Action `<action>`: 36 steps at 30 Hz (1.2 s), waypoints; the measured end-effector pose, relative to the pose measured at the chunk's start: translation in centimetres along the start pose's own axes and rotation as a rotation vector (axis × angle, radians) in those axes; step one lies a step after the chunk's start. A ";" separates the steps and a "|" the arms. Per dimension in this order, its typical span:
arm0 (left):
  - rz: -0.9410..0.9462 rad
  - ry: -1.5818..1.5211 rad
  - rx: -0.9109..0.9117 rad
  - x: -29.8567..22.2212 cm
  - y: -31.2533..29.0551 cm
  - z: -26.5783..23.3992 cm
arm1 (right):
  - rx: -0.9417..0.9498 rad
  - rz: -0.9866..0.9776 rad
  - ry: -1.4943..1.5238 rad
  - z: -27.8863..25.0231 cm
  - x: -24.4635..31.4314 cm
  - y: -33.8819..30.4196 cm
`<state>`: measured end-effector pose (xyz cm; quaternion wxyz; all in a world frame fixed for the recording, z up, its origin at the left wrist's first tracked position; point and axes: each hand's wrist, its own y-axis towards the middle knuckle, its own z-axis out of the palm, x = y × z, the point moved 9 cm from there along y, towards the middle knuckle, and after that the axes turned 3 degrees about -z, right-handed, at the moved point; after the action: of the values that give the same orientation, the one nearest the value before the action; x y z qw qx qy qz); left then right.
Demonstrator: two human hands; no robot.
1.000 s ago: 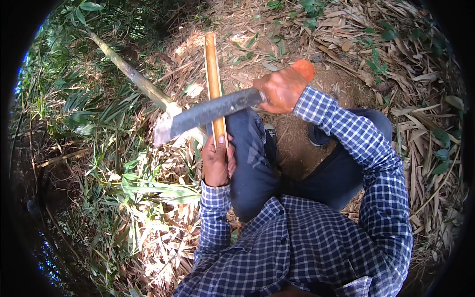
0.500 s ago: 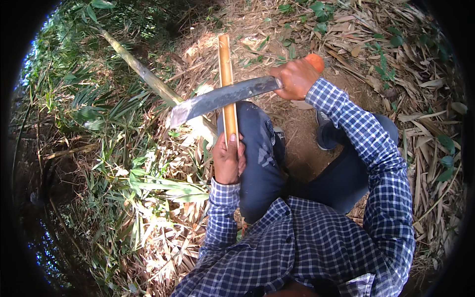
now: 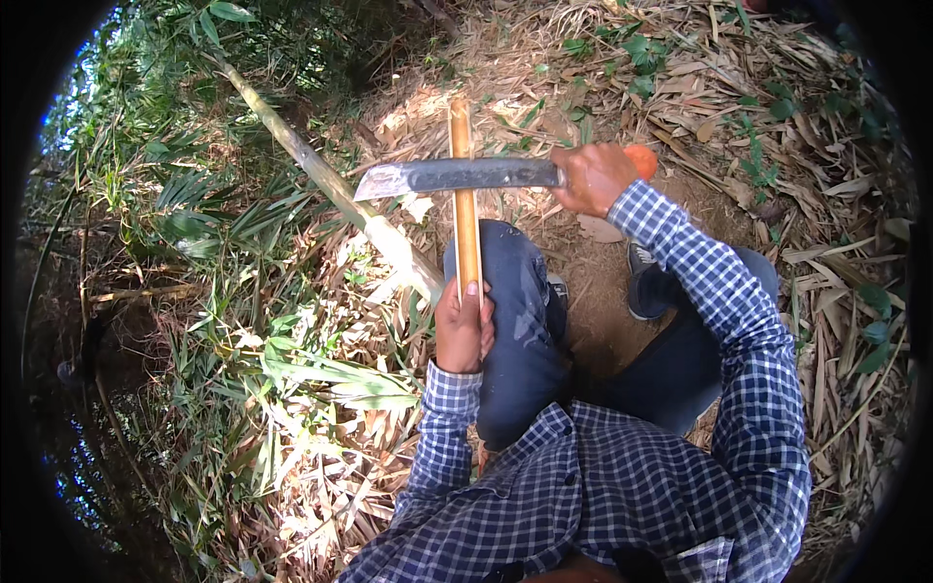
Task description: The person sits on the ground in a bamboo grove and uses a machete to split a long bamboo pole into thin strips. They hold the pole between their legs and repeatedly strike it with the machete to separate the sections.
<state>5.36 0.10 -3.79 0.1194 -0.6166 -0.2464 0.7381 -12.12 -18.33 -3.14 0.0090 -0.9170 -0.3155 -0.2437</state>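
Observation:
A split bamboo strip [image 3: 468,233] points away from me, its tan hollow inner face turned up. My left hand [image 3: 464,324] is closed round its near end, thumb on top, beside my left knee. My right hand [image 3: 598,179] grips the orange handle [image 3: 640,161] of a machete. The dark machete blade [image 3: 486,173] lies almost level across the upper part of the strip, its pale worn tip out to the left. Whether the edge has bitten into the bamboo cannot be made out.
A long bamboo pole [image 3: 301,155] slants from the far left toward my left knee [image 3: 505,321]. Dry leaves [image 3: 719,73] cover the ground ahead and to the right. Green foliage [image 3: 194,228] grows on the left. Bare soil [image 3: 598,291] shows between my legs.
The machete has swung from a slant to nearly level, and its tip has risen away from me. Both hands and the strip appear slightly further right and lower in the picture.

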 end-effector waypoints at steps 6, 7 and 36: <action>0.004 0.021 0.015 -0.1 0.6 1.0 | 0.089 -0.169 -0.054 0.9 1.6 0.2; 0.003 0.015 0.011 0.4 0.7 0.8 | 0.065 -0.016 -0.049 0.0 -0.3 0.8; 0.010 -0.038 0.098 1.7 -0.5 -0.9 | -0.060 0.069 -0.140 -3.0 3.2 -1.2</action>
<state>5.77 1.51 -5.10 0.1411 -0.5970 -0.2094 0.7615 -11.95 -16.06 0.74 -0.0322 -0.9420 -0.2762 -0.1877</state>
